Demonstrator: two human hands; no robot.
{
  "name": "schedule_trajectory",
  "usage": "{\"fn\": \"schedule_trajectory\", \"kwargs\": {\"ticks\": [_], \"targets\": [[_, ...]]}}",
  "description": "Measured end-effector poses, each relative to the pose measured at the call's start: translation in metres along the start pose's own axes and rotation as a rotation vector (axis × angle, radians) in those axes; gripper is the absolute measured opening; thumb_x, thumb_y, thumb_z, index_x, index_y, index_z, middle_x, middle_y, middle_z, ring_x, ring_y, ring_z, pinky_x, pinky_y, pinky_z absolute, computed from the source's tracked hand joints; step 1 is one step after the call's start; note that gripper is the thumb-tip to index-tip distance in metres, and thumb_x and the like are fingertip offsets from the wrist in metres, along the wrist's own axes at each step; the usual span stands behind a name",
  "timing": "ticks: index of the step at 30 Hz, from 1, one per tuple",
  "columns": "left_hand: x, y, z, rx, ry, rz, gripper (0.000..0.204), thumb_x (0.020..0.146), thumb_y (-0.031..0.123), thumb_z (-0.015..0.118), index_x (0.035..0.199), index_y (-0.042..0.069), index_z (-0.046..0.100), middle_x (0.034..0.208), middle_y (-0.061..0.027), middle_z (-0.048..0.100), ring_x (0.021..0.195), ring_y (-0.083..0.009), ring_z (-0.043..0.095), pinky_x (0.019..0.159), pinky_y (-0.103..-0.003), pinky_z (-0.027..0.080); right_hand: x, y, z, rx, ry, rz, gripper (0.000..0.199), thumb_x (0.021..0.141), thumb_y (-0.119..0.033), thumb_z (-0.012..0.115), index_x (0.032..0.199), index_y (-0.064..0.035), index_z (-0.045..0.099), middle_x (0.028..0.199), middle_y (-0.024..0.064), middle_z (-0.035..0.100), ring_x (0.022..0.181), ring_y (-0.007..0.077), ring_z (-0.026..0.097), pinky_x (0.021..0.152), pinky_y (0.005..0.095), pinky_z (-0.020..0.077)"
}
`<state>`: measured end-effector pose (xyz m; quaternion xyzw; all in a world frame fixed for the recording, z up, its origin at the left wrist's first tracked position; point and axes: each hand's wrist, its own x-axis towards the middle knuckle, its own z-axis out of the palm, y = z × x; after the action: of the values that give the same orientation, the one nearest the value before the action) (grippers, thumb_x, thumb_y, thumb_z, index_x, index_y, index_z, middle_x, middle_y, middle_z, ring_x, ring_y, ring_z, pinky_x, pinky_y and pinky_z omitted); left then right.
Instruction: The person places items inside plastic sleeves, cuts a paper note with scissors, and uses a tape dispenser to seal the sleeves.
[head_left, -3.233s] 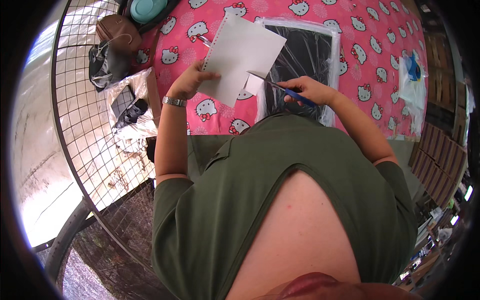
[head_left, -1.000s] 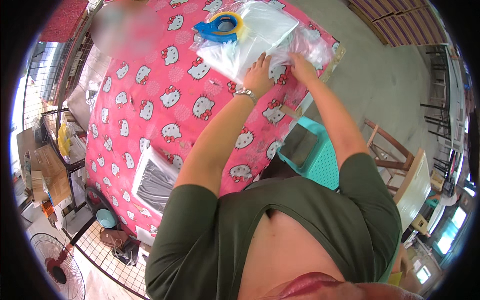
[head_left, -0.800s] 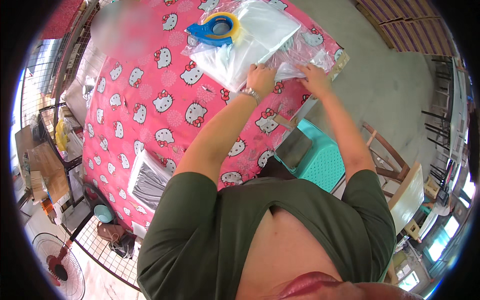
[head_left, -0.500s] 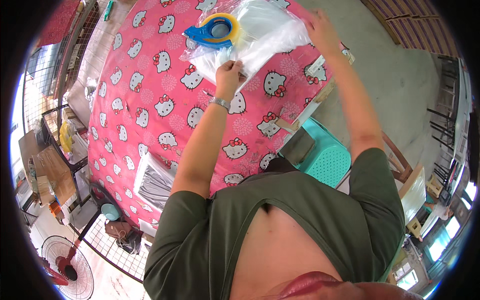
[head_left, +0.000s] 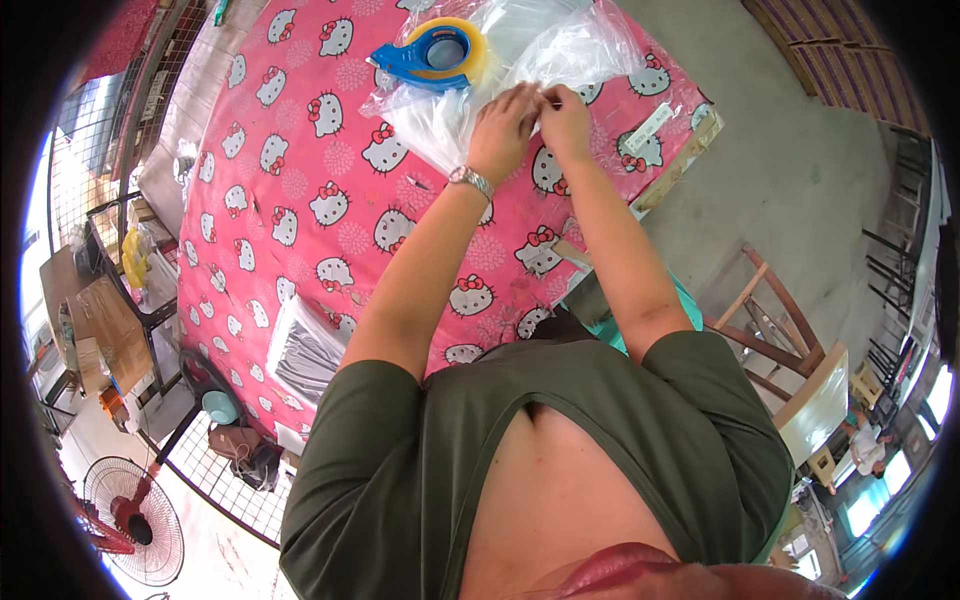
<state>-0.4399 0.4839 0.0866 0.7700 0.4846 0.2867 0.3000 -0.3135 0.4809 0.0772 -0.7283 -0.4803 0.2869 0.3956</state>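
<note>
A stack of clear plastic bags [head_left: 575, 60] lies at the far side of the table, its near edge gathered under my fingers. My left hand [head_left: 503, 128], with a metal-banded watch at the wrist, has its fingers bent over that plastic. Right beside it, my right hand [head_left: 564, 120] pinches the same edge, the two sets of fingertips almost touching. How many layers they grip is hidden. Left of my hands, a blue tape dispenser [head_left: 405, 65] with a roll of yellowish tape rests on the plastic.
A pink cloth with cartoon cat faces covers the table [head_left: 350, 265]. A plastic-wrapped dark bundle [head_left: 305, 355] sits near its left front edge. To my right are a turquoise stool [head_left: 603, 325] and a wooden frame [head_left: 780, 320]; at lower left stands a fan [head_left: 135, 525].
My right hand has come left and nearer from the bags' far right corner to meet my left hand. My left hand has shifted right and slightly away. The bags' near edge is now bunched.
</note>
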Motion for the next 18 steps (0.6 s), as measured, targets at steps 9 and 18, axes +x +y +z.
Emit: {"fn": "schedule_trajectory", "kwargs": {"ticks": [9,18], "targets": [[-0.016,-0.042,0.023,0.167,0.245,-0.181,0.033,0.079,0.000,0.055,0.110,0.004,0.065,0.123,-0.0152,0.058,0.118,-0.0333,0.048,0.103,-0.041,0.038,-0.004,0.001,-0.008,0.137,0.144,0.082,0.026,0.090,-0.022,0.060,0.105,-0.0012,0.058,0.089,0.0179,0.066,0.081,0.0288,0.065,0.073,0.0384,0.0493],[0.000,0.002,0.025,0.516,-0.091,0.106,0.055,0.089,0.026,0.052,0.140,0.009,0.040,0.145,-0.0123,0.039,0.136,-0.0342,0.031,0.113,-0.050,0.021,-0.025,0.038,-0.076,0.940,-0.077,0.333,0.017,0.095,-0.022,0.058,0.094,-0.0050,0.063,0.082,-0.0041,0.058,0.069,0.0071,0.047,0.060,0.0238,0.0403]]}}
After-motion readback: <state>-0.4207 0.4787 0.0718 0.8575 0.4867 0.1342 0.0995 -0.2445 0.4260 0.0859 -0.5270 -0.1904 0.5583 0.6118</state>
